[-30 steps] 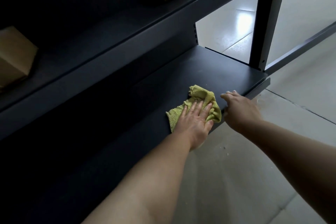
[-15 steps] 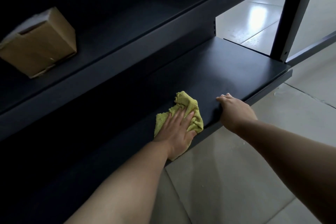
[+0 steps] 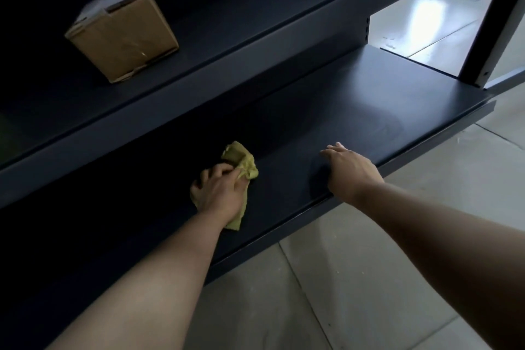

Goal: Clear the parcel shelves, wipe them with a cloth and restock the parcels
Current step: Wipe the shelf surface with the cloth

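Our left hand (image 3: 218, 193) grips the yellow-green cloth (image 3: 240, 158), fingers curled into it, pressing it on the lower shelf (image 3: 369, 99). The cloth sits about mid-depth on that shelf. One bunched end sticks out ahead of the knuckles, and a corner trails out under the wrist. Our right hand (image 3: 350, 169) grasps nothing: palm down, fingers relaxed, laid over the shelf's front edge, apart from the cloth on its right. The lower shelf is dark metal, with a faint smear mark towards its right end. The upper shelf (image 3: 227, 17) just above carries one taped cardboard parcel (image 3: 122, 34), up and left of our hands, skewed to the shelf edge. A dark upright post (image 3: 491, 23) stands at the far right end. Pale tiled floor (image 3: 369, 278) shows below and beyond the rack.
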